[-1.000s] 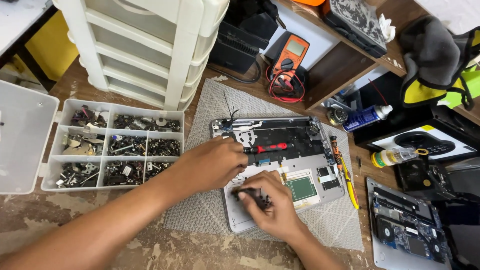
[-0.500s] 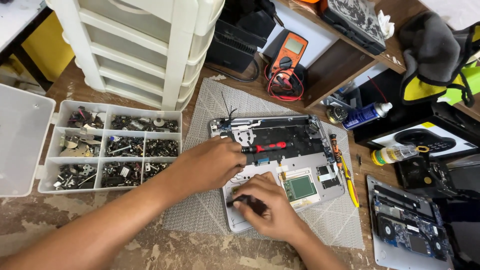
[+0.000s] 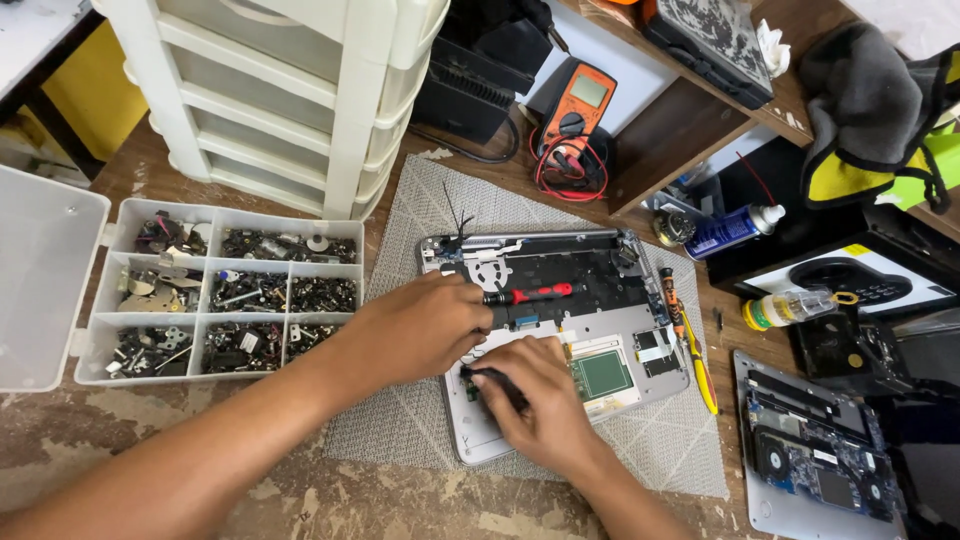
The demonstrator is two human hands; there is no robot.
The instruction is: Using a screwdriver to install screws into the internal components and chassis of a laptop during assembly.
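Grey mat [image 3: 420,200] bears opened laptop base [image 3: 640,335], long axis left-right.

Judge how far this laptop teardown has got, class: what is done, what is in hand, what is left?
Done: the laptop shell lies open on the grey mat, and a separate board sits to the right. In hand: the right hand works a black tool into the shell while the left hand steadies it. Left: a green-faced part remains mounted inside.
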